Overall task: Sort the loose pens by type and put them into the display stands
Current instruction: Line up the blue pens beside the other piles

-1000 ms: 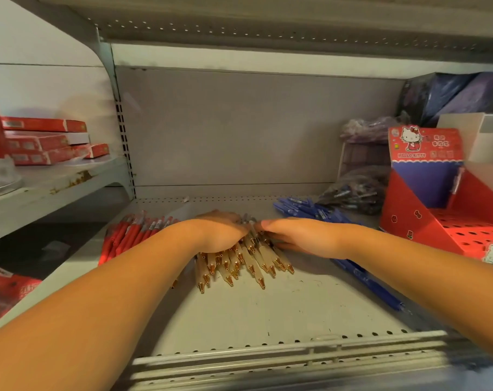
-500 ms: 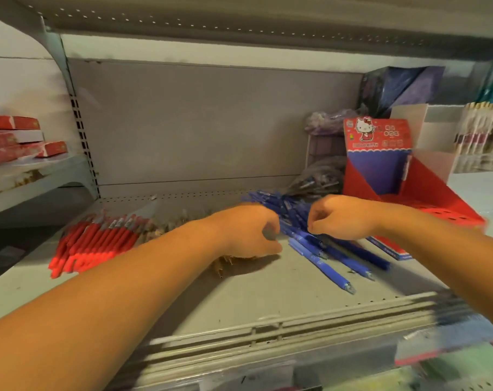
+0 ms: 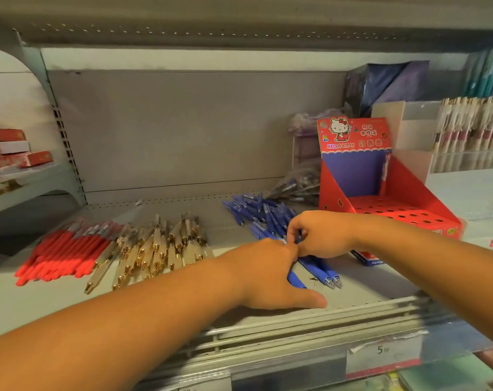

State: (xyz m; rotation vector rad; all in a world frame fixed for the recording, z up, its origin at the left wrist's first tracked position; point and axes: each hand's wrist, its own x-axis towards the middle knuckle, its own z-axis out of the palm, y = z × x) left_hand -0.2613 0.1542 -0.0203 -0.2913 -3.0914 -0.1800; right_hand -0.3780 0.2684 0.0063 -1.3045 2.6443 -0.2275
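Moved off the gold pile since half a second back: left hand (image 3: 270, 273) now laid across the blue pens (image 3: 263, 214), gold pens (image 3: 158, 246) uncovered. Shifted rightward too, the view, with more of the right-hand shelving showing.

Far left, on a lower side shelf: stacked red boxes (image 3: 12, 153). On the main grey shelf (image 3: 366, 280), leftmost: red pens (image 3: 66, 252), heaped roughly parallel, tips toward the near-left. Just beside them, touching at the edge: gold pens, cream barrels with gold clips and tips, fanned loosely, tips toward the front.

Further right, well apart from the gold heap: blue pens, a scattered pile toward the back with several stretching forward. Resting palm-down on the nearer ones, left hand, fingers together over the barrels and thumb spread out flat on the shelf toward the front edge; a few blue tips poking out beyond the fingers. Meeting it fingertip to fingertip, right hand (image 3: 320, 235), curled, thumb and forefinger pinched at the upper end of the blue pens; exactly which pen is nipped cannot be told.

Behind the blue pile: clear bag of pens (image 3: 296, 186), slumped against the back. Right of that: red Hello Kitty display stand (image 3: 386, 198), upright header card, perforated tray with round holes, one pen standing at its inner right wall. Far right, on the neighbouring shelf: clear stand (image 3: 465, 162) filled with upright pale pens. Below, on the shelf's front rail: price label (image 3: 383, 355) reading 5.
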